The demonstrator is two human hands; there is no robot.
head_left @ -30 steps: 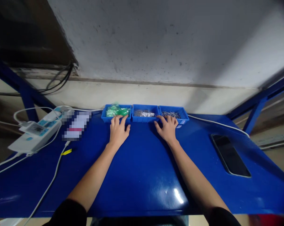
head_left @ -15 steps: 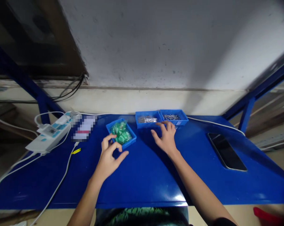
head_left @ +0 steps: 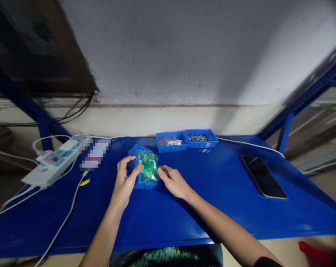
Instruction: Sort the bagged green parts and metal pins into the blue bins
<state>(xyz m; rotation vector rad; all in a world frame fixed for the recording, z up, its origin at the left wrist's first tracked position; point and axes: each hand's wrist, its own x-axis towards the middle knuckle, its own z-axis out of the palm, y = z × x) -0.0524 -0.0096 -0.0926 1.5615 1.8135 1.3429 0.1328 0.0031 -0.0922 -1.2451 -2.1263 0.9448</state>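
Blue tabletop (head_left: 190,218), grey wall (head_left: 170,55). Bag of green pieces (head_left: 148,167) atop blue bin (head_left: 145,185), between hands. Left hand (head_left: 125,183): fingers bent, slightly spread, thumb opposed, holding the bin's left side, presumably steadying it. Right hand (head_left: 175,182): fingers curled near the bag's edge; cannot tell if pinching. Behind: two bins (head_left: 172,149). Phone (head_left: 264,177) right. No legible brand.

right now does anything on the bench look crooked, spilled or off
One blue tray with green packets is askew, nearer the camera than the tray pair by the wall; the left hand and right hand are at it. No spill shows.
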